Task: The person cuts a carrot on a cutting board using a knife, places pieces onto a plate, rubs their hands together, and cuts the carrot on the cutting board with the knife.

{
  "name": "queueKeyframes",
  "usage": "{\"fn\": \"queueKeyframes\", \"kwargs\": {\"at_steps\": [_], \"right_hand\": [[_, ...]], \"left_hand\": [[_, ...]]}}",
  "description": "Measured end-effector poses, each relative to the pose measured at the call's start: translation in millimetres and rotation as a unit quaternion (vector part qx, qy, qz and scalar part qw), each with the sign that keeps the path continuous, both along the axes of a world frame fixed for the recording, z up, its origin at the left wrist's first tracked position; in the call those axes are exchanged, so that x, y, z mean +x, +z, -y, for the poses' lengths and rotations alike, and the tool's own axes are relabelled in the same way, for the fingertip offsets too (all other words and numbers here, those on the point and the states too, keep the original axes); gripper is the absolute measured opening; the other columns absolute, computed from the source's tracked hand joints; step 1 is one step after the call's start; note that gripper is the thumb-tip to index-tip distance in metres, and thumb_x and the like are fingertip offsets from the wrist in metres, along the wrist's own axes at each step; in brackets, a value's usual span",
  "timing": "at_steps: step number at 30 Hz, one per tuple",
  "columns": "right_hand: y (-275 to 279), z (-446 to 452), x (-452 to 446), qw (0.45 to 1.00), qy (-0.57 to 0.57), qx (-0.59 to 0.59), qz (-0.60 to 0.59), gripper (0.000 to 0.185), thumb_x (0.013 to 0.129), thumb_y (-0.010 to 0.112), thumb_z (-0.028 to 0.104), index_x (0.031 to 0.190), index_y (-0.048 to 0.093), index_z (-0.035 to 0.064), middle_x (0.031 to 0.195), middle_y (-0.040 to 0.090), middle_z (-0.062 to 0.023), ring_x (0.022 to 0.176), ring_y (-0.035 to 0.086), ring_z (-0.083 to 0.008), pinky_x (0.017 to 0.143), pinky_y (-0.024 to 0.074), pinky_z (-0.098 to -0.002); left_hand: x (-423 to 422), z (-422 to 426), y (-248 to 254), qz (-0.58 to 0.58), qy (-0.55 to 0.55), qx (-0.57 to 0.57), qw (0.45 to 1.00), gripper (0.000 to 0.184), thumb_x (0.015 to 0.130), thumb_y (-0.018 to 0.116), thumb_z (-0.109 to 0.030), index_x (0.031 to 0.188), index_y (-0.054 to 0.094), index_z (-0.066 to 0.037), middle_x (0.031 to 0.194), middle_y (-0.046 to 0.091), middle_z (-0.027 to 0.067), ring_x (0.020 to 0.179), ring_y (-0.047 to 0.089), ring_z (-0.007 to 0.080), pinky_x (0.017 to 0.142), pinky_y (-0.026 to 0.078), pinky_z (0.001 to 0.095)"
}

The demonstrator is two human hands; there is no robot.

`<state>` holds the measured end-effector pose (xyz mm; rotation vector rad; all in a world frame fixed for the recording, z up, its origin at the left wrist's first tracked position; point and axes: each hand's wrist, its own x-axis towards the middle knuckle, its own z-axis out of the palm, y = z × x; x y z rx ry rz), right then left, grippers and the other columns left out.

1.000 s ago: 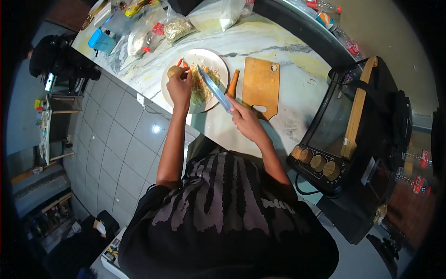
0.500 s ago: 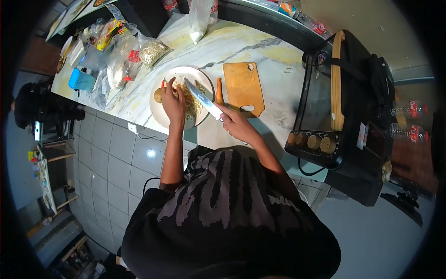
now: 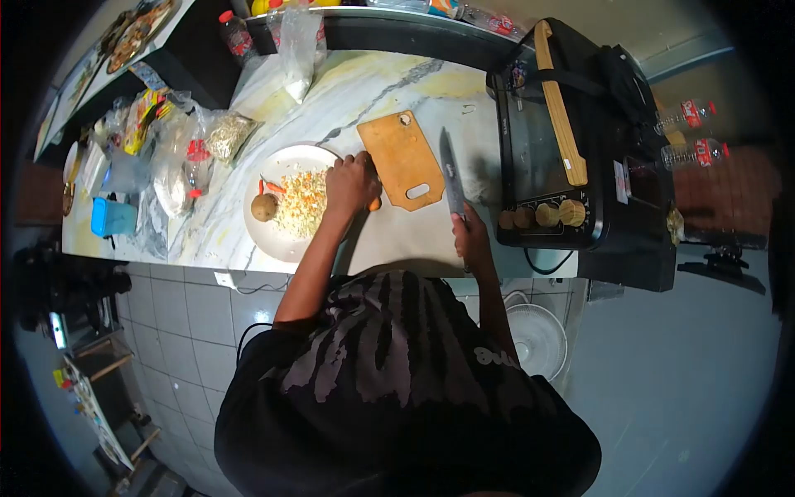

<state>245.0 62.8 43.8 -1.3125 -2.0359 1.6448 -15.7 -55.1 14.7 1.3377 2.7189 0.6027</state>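
My left hand (image 3: pixel 352 184) is closed over a carrot (image 3: pixel 375 204) between the plate and the cutting board; only an orange end shows past my fingers. The white plate (image 3: pixel 258 235) holds a heap of chopped vegetables (image 3: pixel 300 205), a round brown potato (image 3: pixel 264 207) and red chilies (image 3: pixel 272 186). My right hand (image 3: pixel 471 237) grips a large knife (image 3: pixel 451 172) by its handle, right of the board, blade pointing away from me. The wooden cutting board (image 3: pixel 400 157) lies flat on the counter with nothing on it.
A black toaster oven (image 3: pixel 542 141) with wooden knobs stands at the right. Left on the marble counter (image 3: pixel 397 74) are plastic bags (image 3: pixel 230 137), a bottle (image 3: pixel 197 168) and a blue container (image 3: pixel 113 217). A bag of white powder (image 3: pixel 299 62) stands at the back.
My left hand has gone from the potato on the plate to the carrot on the right. My right hand has carried the knife from over the plate to the board's right side.
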Motion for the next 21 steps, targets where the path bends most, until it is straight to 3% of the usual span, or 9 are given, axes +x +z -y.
{"fn": "queueKeyframes", "kwargs": {"at_steps": [3, 7, 9, 10, 13, 15, 16, 18, 21], "right_hand": [[-8.2, -1.6, 15.1, 0.998, -0.029, -0.049, -0.02, 0.043, 0.102, 0.057, 0.027, 0.138, 0.053, 0.003, 0.075, 0.055, -0.0021, 0.053, 0.048, -0.0078, 0.047, 0.0402, -0.0271], [-27.1, -6.3, 8.0, 0.997, -0.07, -0.017, -0.036, 0.045, 0.101, 0.058, 0.029, 0.138, 0.053, 0.0038, 0.072, 0.053, -0.0003, 0.054, 0.048, -0.0075, 0.047, 0.0399, -0.0259], [-29.1, -14.7, -3.0, 0.998, -0.055, -0.007, -0.035, 0.046, 0.101, 0.058, 0.03, 0.138, 0.052, 0.0033, 0.074, 0.053, -0.0009, 0.053, 0.048, -0.0079, 0.047, 0.04, -0.027], [-26.8, -17.6, -8.5, 0.998, -0.056, -0.008, -0.034, 0.046, 0.101, 0.058, 0.03, 0.138, 0.052, 0.0033, 0.074, 0.053, -0.0009, 0.053, 0.048, -0.0079, 0.047, 0.04, -0.027], [-15.9, -32.9, -27.6, 1.0, -0.022, 0.002, -0.008, 0.048, 0.101, 0.058, 0.029, 0.141, 0.051, 0.0025, 0.076, 0.055, -0.0017, 0.056, 0.05, -0.0081, 0.05, 0.0418, -0.0283], [-13.1, -41.1, -38.2, 1.0, -0.006, 0.023, -0.004, 0.048, 0.101, 0.058, 0.027, 0.141, 0.051, 0.0016, 0.086, 0.062, -0.0057, 0.07, 0.059, -0.0117, 0.064, 0.0484, -0.0305], [-13.0, -43.7, -41.1, 1.0, -0.006, 0.02, 0.001, 0.048, 0.101, 0.058, 0.027, 0.141, 0.051, 0.0016, 0.086, 0.062, -0.0057, 0.07, 0.059, -0.0117, 0.064, 0.0484, -0.0305], [-11.3, -49.5, -49.1, 0.996, 0.013, 0.084, -0.036, 0.047, 0.101, 0.057, 0.026, 0.14, 0.052, 0.0005, 0.097, 0.066, -0.0113, 0.088, 0.063, -0.0163, 0.081, 0.0494, -0.0327], [-6.3, -55.1, -54.0, 0.999, 0.01, 0.048, -0.018, 0.046, 0.101, 0.057, 0.025, 0.139, 0.053, -0.0008, 0.105, 0.067, -0.0153, 0.097, 0.063, -0.0199, 0.09, 0.0479, -0.0347]], "left_hand": [[5.7, -3.3, 1.4, 0.014, -0.039, 0.017, 0.999, 0.047, 0.073, 0.074, -0.022, 0.115, 0.058, -0.008, 0.095, 0.067, 0.0173, 0.088, 0.066, 0.0372, 0.074, 0.055, 0.0486], [4.2, -6.5, 9.3, 0.143, 0.027, 0.024, 0.989, 0.062, 0.073, 0.077, -0.013, 0.132, 0.056, -0.012, 0.1, 0.065, 0.0201, 0.088, 0.067, 0.0363, 0.079, 0.055, 0.0466], [3.1, -6.1, 12.0, 0.181, 0.077, 0.136, 0.971, 0.062, 0.075, 0.074, -0.01, 0.135, 0.057, -0.011, 0.099, 0.065, 0.0192, 0.089, 0.067, 0.0361, 0.079, 0.054, 0.0466], [3.1, -6.1, 14.8, 0.182, 0.077, 0.135, 0.971, 0.062, 0.075, 0.074, -0.01, 0.135, 0.057, -0.011, 0.099, 0.065, 0.0192, 0.089, 0.067, 0.0361, 0.079, 0.054, 0.0466], [6.2, -20.4, 20.0, 0.182, -0.059, 0.222, 0.956, 0.059, 0.078, 0.065, -0.006, 0.137, 0.059, -0.01, 0.099, 0.062, 0.0179, 0.094, 0.062, 0.0356, 0.085, 0.052, 0.0453], [15.4, -40.5, 14.5, 0.121, -0.192, 0.258, 0.939, 0.059, 0.079, 0.064, -0.004, 0.137, 0.059, -0.01, 0.1, 0.061, 0.0163, 0.098, 0.059, 0.0351, 0.089, 0.05, 0.0443], [18.3, -47.9, 9.8, 0.126, -0.19, 0.256, 0.939, 0.059, 0.079, 0.064, -0.004, 0.137, 0.059, -0.01, 0.1, 0.061, 0.0163, 0.098, 0.059, 0.0351, 0.089, 0.05, 0.0443], [19.9, -61.7, 0.7, 0.114, -0.274, 0.124, 0.947, 0.059, 0.078, 0.066, -0.005, 0.136, 0.06, -0.013, 0.101, 0.06, 0.0145, 0.102, 0.057, 0.0343, 0.092, 0.049, 0.0434], [21.7, -68.3, -7.4, 0.078, -0.295, 0.117, 0.945, 0.054, 0.078, 0.066, -0.006, 0.132, 0.063, -0.012, 0.103, 0.06, 0.0133, 0.1, 0.057, 0.0319, 0.095, 0.048, 0.0404]]}}
